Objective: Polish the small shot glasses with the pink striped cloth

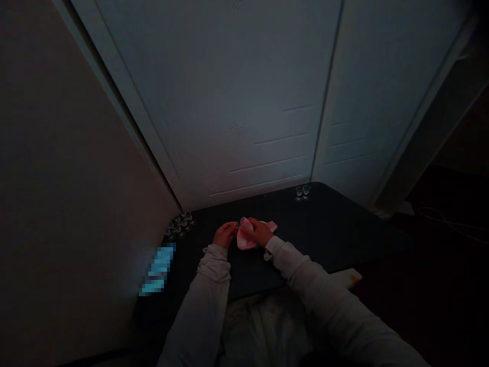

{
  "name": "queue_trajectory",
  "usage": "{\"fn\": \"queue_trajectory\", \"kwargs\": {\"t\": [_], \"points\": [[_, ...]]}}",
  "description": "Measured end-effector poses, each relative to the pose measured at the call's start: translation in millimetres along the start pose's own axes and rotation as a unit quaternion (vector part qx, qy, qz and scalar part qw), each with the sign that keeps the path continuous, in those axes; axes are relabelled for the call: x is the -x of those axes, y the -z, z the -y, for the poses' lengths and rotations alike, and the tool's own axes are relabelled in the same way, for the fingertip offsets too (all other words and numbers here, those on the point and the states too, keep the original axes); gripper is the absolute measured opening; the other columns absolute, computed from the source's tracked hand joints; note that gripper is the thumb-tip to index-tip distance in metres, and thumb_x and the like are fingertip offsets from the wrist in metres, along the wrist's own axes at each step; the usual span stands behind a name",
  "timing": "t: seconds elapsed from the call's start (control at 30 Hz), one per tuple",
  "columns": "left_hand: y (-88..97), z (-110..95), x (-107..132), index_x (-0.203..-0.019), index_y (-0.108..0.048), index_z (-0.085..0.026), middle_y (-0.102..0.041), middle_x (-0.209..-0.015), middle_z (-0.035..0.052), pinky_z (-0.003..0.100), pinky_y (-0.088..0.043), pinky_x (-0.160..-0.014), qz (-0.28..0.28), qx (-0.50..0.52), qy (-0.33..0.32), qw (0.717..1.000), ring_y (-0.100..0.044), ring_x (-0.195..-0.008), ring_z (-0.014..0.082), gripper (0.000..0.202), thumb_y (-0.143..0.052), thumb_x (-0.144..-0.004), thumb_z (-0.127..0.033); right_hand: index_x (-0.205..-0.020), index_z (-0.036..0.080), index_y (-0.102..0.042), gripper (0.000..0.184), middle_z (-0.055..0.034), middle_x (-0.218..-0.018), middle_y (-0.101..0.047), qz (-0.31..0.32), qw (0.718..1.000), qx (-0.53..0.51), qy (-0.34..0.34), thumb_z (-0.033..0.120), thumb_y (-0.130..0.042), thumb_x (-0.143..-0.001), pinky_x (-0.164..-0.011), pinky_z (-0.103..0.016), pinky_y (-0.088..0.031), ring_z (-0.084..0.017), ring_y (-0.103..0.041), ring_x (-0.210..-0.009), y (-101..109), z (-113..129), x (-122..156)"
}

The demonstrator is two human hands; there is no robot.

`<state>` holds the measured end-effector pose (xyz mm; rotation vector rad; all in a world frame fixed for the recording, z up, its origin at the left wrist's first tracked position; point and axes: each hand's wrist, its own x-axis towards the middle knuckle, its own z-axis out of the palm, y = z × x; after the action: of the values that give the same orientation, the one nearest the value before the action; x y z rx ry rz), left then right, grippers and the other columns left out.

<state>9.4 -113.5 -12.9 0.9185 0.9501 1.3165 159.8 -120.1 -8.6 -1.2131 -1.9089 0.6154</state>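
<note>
My left hand is closed, its fingertips pinching what looks like a small glass, mostly hidden between the hands. My right hand is closed on a pink cloth. The cloth is bunched up around the fingers and against the fingertips of my left hand, with one end poking out past the right wrist side. Both hands are held together over the middle of a dark table.
Several small stemmed glasses cluster at the table's left end. Two more stemmed glasses stand at the back right. A lit, pixelated screen leans at the left. A white panelled surface rises behind the table. The room is dim.
</note>
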Motion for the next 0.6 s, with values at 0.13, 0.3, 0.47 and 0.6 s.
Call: {"fn": "queue_trajectory", "kwargs": {"t": [0.13,0.3,0.47,0.6], "points": [[0.0,0.4,-0.2,-0.08,-0.054,-0.012,-0.059,-0.062,0.0019,0.024,-0.039,-0.053,-0.006,0.0,0.0,1.0,-0.052,-0.053,0.0095,0.034,-0.066,-0.052,-0.027,-0.089,0.016,-0.052,0.029,-0.0026,-0.082,-0.056,0.01,0.999,-0.021,0.022,0.038,-0.045,-0.071,-0.064,-0.024,-0.037,-0.013,-0.05,-0.072,-1.5,-2.2,0.0],[0.9,1.3,-0.7,-0.08,-0.053,-0.012,-0.057,-0.06,0.0007,0.023,-0.038,-0.051,-0.019,0.002,-0.01,1.0,-0.05,-0.049,0.0078,0.035,-0.067,-0.051,-0.026,-0.099,0.015,-0.051,0.036,-0.0075,-0.099,-0.054,0.017,0.999,0.001,0.04,0.032,-0.05,-0.067,-0.077,-0.028,-0.036,-0.017,-0.049,-0.088,-5.8,-7.6,-1.0],[1.3,2.6,-1.7,-0.079,-0.054,-0.012,-0.057,-0.063,0.0009,0.022,-0.039,-0.052,-0.009,0.001,-0.014,1.0,-0.051,-0.052,0.0078,0.035,-0.068,-0.049,-0.024,-0.097,0.014,-0.051,0.032,-0.0074,-0.098,-0.054,0.027,0.997,0.02,0.068,0.028,-0.049,-0.068,-0.078,-0.028,-0.035,-0.017,-0.048,-0.089,-7.1,-9.1,-1.1],[0.2,1.9,-0.3,-0.074,-0.055,-0.012,-0.057,-0.066,0.0011,0.023,-0.04,-0.055,-0.008,-0.01,-0.009,1.0,-0.052,-0.056,0.0084,0.033,-0.069,-0.048,-0.026,-0.091,0.015,-0.052,0.024,-0.0054,-0.091,-0.056,0.033,0.997,0.037,0.062,0.023,-0.047,-0.068,-0.073,-0.026,-0.035,-0.015,-0.049,-0.083,-5.9,-8.7,-1.1]]}}
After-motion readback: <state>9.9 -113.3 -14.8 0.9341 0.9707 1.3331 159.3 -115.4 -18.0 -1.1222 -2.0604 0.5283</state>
